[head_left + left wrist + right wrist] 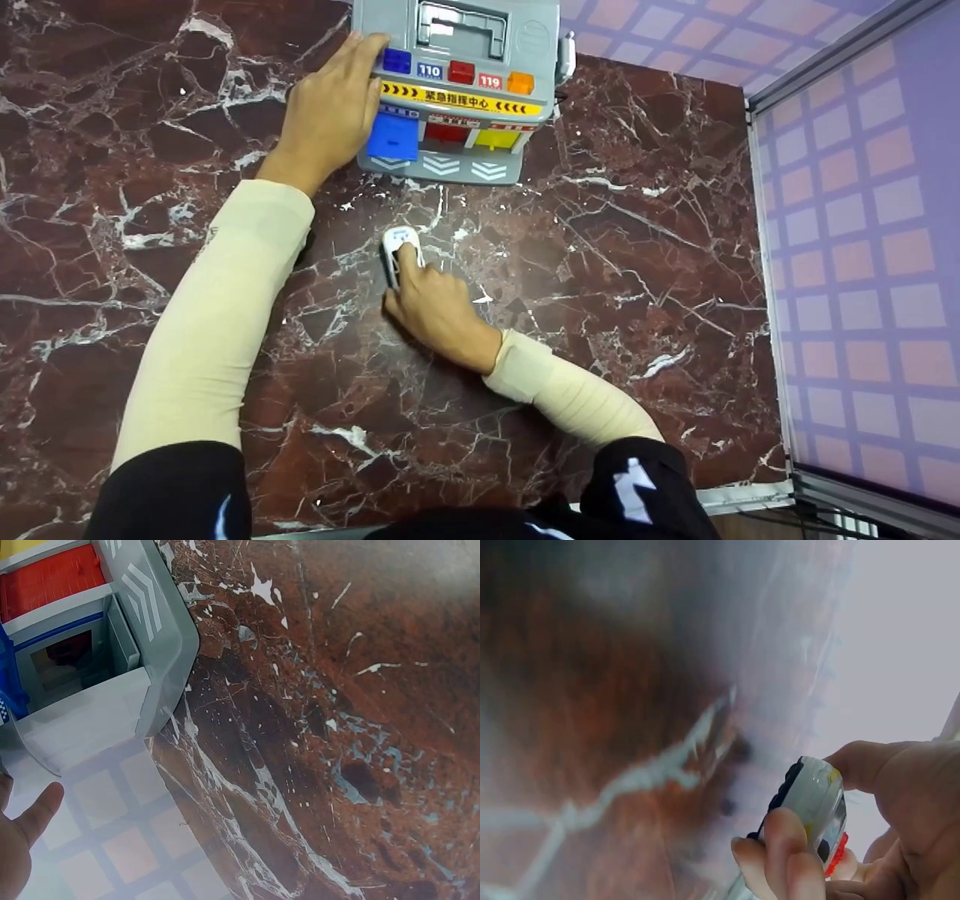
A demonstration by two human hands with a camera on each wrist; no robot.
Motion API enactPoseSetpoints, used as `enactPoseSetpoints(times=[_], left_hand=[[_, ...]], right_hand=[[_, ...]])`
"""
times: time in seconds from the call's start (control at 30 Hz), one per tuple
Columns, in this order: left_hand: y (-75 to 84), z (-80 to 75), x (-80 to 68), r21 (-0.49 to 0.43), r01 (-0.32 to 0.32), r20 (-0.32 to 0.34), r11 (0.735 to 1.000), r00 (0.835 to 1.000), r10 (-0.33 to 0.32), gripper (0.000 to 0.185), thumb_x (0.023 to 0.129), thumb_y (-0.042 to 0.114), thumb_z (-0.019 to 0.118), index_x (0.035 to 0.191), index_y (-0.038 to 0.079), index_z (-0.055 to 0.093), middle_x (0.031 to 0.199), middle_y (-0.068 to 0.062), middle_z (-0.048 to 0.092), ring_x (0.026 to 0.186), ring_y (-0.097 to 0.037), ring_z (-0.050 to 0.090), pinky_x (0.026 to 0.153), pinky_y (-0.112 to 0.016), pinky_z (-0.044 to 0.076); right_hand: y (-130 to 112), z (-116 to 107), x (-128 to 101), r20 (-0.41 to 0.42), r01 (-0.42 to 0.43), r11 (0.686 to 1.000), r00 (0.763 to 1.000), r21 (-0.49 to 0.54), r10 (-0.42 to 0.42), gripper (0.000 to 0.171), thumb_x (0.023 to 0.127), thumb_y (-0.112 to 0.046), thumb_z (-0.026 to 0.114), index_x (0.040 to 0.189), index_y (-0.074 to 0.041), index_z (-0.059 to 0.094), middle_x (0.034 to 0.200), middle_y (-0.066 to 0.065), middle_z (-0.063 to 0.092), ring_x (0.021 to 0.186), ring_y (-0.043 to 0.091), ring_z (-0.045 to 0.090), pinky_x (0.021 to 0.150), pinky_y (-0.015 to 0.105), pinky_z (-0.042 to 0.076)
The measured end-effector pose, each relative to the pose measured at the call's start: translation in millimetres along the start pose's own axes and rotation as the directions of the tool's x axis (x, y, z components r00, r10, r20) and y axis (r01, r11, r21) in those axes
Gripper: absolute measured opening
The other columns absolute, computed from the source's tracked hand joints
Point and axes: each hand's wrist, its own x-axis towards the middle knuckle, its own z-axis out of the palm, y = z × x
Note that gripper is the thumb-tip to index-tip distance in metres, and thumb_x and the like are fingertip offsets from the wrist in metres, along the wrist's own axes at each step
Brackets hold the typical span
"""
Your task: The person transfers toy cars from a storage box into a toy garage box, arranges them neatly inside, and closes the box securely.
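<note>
Left hand (330,112) lies flat, fingers straight, against the toy garage (459,90), steadying it. Right hand (435,307) pinches 1 white toy car (397,247) on the marble table (637,247), aligned toward the garage's 3 doors.

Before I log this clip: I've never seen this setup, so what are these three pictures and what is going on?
No machine here: a person works with bare hands. The head view looks down on a dark red marble table. The other two views come from cameras on the wrists. The left hand rests on a grey toy garage with blue, red and yellow doors. The right hand pinches a small white toy car on the table; the right wrist view shows the car between thumb and finger.
</note>
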Motion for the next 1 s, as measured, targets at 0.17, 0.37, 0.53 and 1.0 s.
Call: enactPoseSetpoints(times=[0.17, 0.37, 0.53, 1.0], left_hand=[[0.7, 0.7, 0.4, 0.0, -0.009, -0.007, 1.0, 1.0, 0.009, 0.046, 0.1, 0.034, 0.028, 0.143, 0.021, 0.032, 0.144, -0.004, 0.041, 0.136, -0.017, 0.031, 0.093, -0.053, 0.046], [1.1, 0.8, 1.7, -0.001, -0.024, -0.017, 1.0, 1.0, 0.024, 0.045, 0.1, 0.035, 0.028, 0.142, 0.02, 0.034, 0.144, -0.004, 0.042, 0.136, -0.018, 0.032, 0.093, -0.053, 0.046], [-0.2, -0.3, 1.1, 0.001, -0.012, -0.012, 1.0, 1.0, 0.012, 0.045, 0.1, 0.035, 0.029, 0.142, 0.02, 0.034, 0.144, -0.003, 0.041, 0.136, -0.019, 0.032, 0.096, -0.054, 0.044], [0.8, 0.9, 0.7, -0.002, -0.019, -0.038, 1.0, 0.999, 0.019, 0.044, 0.1, 0.035, 0.029, 0.141, 0.02, 0.037, 0.144, -0.002, 0.042, 0.135, -0.018, 0.034, 0.095, -0.054, 0.045]], right_hand=[[4.3, -18.7, 3.1, -0.041, -0.023, 1.0, 0.999, -0.02, 0.022, 0.04, 0.09, -0.037, 0.054, 0.11, -0.007, 0.037, 0.066, 0.008, 0.059, 0.044, 0.017, 0.053, 0.031, 0.022, 0.041], [9.8, -52.7, -2.8, -0.323, 0.01, 1.0, 0.946, 0.02, -0.003, 0.035, 0.089, -0.036, 0.056, 0.099, -0.008, 0.039, 0.063, 0.003, 0.053, 0.04, 0.01, 0.043, 0.028, 0.018, 0.032], [10.4, -60.6, -5.2, -0.447, 0.062, 0.998, 0.893, 0.005, -0.053, 0.035, 0.087, -0.038, 0.058, 0.094, -0.01, 0.039, 0.059, -0.001, 0.048, 0.038, 0.008, 0.038, 0.027, 0.017, 0.028], [21.5, -13.2, 40.2, -0.04, -0.085, 0.995, 0.995, 0.06, 0.087, 0.044, 0.089, -0.036, 0.056, 0.117, -0.009, 0.036, 0.073, 0.01, 0.06, 0.047, 0.019, 0.053, 0.033, 0.023, 0.041]])
